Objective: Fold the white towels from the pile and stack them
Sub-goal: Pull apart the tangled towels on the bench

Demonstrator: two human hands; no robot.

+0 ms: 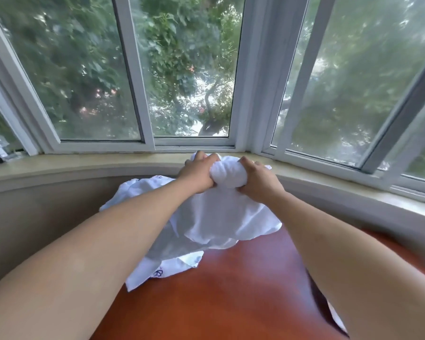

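Both hands grip one bunched white towel [227, 174] raised over the pile [182, 231] on the worktop [231, 290]: left hand [198, 174] and right hand [258, 185] curled around it. Better to find two corners and shake it flat before folding.

Arms: we have 2 bare forearms stretched forward from the lower corners, converging toward the middle of the view.
Left hand [198, 173]: we see its back turned up, fingers curled tight over the left side of a bunched white towel [227, 176], thumb tucked underneath.
Right hand [257, 181]: our fingers are curled over the right side of the same bundle, knuckles up, thumb below.
Spacing: our 2 hands sit close, apart only by the bulge of cloth between them.
Wrists: both roughly straight, in line with the forearms.
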